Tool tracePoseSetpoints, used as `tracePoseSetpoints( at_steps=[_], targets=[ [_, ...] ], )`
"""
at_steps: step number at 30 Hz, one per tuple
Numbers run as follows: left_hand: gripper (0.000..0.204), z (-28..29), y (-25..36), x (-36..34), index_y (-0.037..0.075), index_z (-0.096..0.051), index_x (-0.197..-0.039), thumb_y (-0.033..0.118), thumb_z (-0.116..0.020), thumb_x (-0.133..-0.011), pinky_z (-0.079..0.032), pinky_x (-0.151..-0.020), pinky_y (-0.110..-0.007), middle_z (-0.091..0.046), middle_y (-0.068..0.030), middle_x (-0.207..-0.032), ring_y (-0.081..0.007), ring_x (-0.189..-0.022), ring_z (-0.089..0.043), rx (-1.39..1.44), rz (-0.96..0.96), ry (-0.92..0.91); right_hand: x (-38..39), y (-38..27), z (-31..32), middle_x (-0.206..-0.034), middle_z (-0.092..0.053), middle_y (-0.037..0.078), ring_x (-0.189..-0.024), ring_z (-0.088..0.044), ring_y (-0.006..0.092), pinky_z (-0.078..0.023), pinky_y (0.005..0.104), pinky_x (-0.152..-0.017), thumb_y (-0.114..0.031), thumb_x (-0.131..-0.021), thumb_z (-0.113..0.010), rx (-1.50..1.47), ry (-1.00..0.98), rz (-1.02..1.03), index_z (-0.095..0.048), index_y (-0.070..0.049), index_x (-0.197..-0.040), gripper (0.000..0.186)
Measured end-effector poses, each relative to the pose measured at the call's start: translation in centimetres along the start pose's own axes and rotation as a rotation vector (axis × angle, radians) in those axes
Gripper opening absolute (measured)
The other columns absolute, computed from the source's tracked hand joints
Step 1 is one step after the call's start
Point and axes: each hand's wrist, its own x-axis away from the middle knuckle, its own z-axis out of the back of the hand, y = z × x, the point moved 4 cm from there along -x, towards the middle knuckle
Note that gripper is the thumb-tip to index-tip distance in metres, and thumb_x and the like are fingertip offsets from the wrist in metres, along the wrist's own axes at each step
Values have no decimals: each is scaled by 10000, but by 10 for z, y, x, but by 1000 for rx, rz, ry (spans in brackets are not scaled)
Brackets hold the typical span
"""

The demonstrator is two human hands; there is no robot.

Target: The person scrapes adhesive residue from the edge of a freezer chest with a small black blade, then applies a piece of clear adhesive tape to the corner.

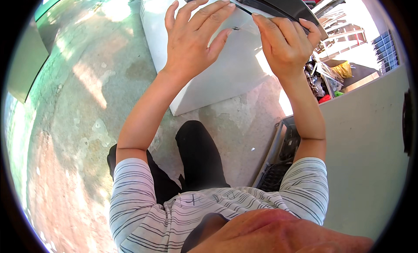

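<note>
Above a large white box-like body [209, 89], both my hands are raised near its black upper part [272, 5]. My left hand [191, 46] has its fingers stretched out and spread, the index fingertip at the left end of a thin black strip [244, 9]. The strip's other end meets the pinched thumb and forefinger of my right hand [287, 46], whose other fingers are curled. Between the hands, a small dark mark or piece [235, 28] shows on the white surface, beside something clear and film-like [249, 28]. My left thumb points toward it.
To my right stands a grey panel [361, 126]. A crate [272, 153] with black items sits low beside my leg. Beyond the panel lie tangled scraps [320, 76], a yellow bundle [342, 69] and a blue grid [385, 50]. Worn concrete floor [96, 105] spreads at left.
</note>
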Motion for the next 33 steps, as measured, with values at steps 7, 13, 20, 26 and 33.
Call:
tracePoseSetpoints(
  at_steps=[7,13,20,26,33],
  targets=[
    [404,4,10,-8,184,-680,-1264,249,-778,-878,-299,-1152,-515,-678,36,-1277,-231,-1230,-574,6,21,-58,7,6,-2,-760,-602,-111,-639,-544,77,-353,343,-916,-127,-825,-764,10,34,-14,-764,-215,-917,127],
    [261,8,8,3,159,-682,-1069,207,-817,-851,-374,-1022,-432,-685,22,-1078,-215,-1070,-603,137,-30,105,34,4,4,-778,-651,-94,-679,-600,115,-370,333,-839,-139,-840,-784,-199,-121,-232,-718,-191,-871,89],
    [437,1,30,10,124,-630,-1141,279,-858,-801,-418,-921,-373,-675,-28,-1112,-241,-1031,-624,139,75,-45,94,27,35,-846,-703,-22,-749,-641,152,-395,323,-832,-150,-903,-756,-314,-218,-704,-684,-112,-939,89],
    [623,-25,53,-9,124,-641,-1220,442,-881,-741,-443,-842,-382,-699,-3,-1101,-223,-987,-641,-141,59,-84,127,12,23,-889,-704,47,-797,-660,178,-484,328,-693,-136,-933,-734,-626,-58,-1177,-664,-48,-983,123],
    [362,-46,53,-26,170,-749,-972,422,-868,-740,-394,-741,-378,-732,88,-839,-187,-779,-644,-317,123,54,121,16,26,-871,-718,32,-755,-675,185,-476,325,-614,-121,-905,-745,-573,43,-1074,-689,-57,-938,91]
  ],
)
